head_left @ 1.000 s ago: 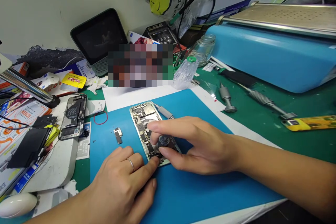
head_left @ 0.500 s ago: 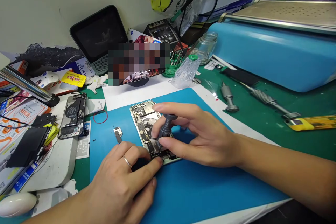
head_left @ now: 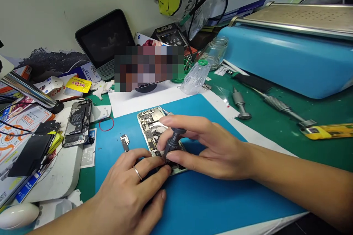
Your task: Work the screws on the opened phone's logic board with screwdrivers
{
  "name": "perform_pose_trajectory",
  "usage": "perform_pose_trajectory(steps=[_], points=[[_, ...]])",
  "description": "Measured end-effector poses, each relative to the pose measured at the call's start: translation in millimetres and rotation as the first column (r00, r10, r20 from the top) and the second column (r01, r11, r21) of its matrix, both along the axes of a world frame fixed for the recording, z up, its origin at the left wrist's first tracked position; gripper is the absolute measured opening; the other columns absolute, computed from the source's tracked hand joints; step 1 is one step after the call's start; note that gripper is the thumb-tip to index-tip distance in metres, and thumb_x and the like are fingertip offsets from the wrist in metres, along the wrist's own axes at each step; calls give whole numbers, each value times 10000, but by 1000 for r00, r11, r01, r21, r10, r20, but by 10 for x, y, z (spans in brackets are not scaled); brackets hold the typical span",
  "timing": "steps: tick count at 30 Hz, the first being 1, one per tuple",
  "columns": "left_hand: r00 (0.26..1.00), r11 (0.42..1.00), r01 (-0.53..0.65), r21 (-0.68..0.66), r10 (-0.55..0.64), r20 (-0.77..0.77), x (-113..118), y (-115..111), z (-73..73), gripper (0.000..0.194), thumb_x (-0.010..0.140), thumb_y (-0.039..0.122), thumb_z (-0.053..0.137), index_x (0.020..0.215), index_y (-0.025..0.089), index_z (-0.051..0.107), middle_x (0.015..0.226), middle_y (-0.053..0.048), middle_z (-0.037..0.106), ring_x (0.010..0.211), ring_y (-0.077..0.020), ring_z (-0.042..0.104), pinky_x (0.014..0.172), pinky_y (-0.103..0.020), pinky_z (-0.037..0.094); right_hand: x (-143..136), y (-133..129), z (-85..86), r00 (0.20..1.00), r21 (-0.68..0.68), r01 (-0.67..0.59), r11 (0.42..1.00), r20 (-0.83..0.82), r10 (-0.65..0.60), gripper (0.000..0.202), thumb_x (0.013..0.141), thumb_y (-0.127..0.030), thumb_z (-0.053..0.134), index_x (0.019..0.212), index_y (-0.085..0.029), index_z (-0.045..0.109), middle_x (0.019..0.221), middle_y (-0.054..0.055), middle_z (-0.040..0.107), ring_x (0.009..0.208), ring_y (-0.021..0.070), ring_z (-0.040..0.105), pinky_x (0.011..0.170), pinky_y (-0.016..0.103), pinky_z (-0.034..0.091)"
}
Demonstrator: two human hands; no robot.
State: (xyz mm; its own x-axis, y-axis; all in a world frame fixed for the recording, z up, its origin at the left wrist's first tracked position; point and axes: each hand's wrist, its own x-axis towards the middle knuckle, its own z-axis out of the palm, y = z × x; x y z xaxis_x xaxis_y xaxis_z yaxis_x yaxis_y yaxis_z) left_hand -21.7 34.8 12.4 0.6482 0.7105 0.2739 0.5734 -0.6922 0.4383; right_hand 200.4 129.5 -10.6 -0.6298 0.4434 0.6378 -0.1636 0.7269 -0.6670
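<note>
An opened phone lies on the blue mat, its circuit board and inner parts bare. My right hand is closed round a small grey screwdriver, tilted over the phone's lower end; its tip is hidden by fingers. My left hand, with a ring on one finger, rests at the phone's lower left edge, fingertips on the phone close to the screwdriver's tip. Beyond my right index finger a thin metal point shows; its other end is hidden. A small metal phone part lies left of the phone.
Another phone assembly and a red rubber band are at left. Behind stand a dark screen device, a clear plastic container and a glass jar. Right lie another screwdriver and a yellow cutter.
My left fingertips have shifted up and right toward the screwdriver's tip. The screwdriver has dropped slightly and leans a little differently. The whole view has shifted slightly.
</note>
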Motion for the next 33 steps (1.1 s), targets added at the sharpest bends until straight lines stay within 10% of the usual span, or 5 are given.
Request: perform_pose_trajectory(steps=[16,24,33], points=[[1000,1000,-12,16,12,0,13,0,14,363,984,133,569,1339,144,642,1268,-99,709,1110,-267,590,948,-462,572,-21,12,64,922,-57,309,949,-226,-314,565,947,-74,618,1435,-332,499,1322,80,639,805,151,743,708,297,662],[1000,1000,-16,-1,16,5,-6,-16,3,363,987,126,568,1345,145,628,1287,-109,679,1111,-267,571,943,-453,531,-27,24,41,929,-40,301,953,-214,-302,570,942,-56,611,1435,-317,494,1343,79,609,824,129,741,725,271,655],[998,996,-34,84,38,-41,23,-36,-22,251,996,167,527,1170,104,697,763,-50,584,668,-197,466,590,-365,351,-50,-37,-12,983,105,159,982,-104,-148,611,977,-99,615,1521,-273,398,1253,79,707,913,134,739,818,256,653]])
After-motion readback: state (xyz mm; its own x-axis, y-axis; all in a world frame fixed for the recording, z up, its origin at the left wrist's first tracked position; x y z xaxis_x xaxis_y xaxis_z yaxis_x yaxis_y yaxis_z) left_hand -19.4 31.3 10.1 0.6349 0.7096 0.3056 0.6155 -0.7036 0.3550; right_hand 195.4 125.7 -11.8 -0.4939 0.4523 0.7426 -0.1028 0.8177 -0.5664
